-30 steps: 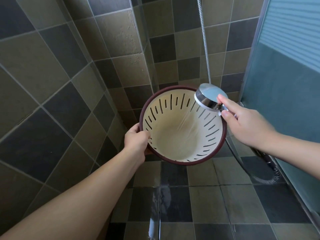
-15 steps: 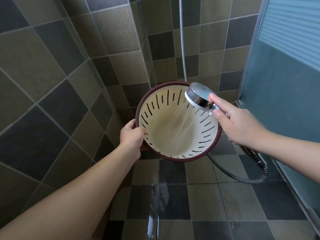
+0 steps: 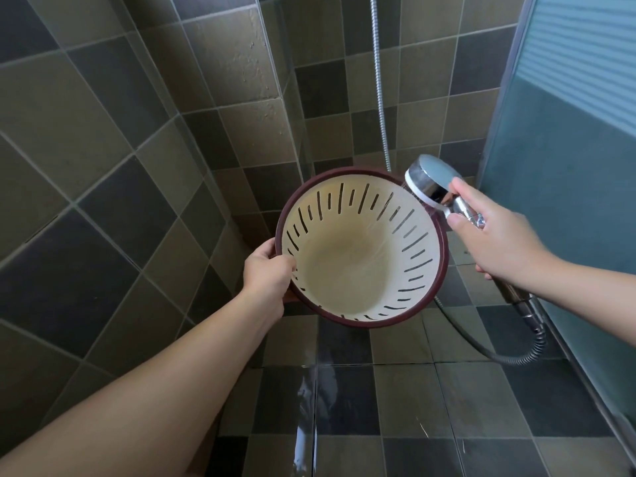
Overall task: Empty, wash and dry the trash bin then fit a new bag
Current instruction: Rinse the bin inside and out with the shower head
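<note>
Trash bin (image 3: 361,249), centre frame, is gripped at its rim by the left hand (image 3: 268,270); right hand (image 3: 495,235) clasps the shower head (image 3: 430,182). Sweep spray around every slotted wall.

Trash bin (image 3: 361,249) above the tiled floor (image 3: 406,401), shower head (image 3: 430,182) at its right rim.

wet tiled floor (image 3: 406,401), tiled walls (image 3: 113,173), frosted glass door (image 3: 564,201)

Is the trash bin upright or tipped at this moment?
Tipped. The trash bin faces the camera, held off the floor by the left hand at its rim.
</note>
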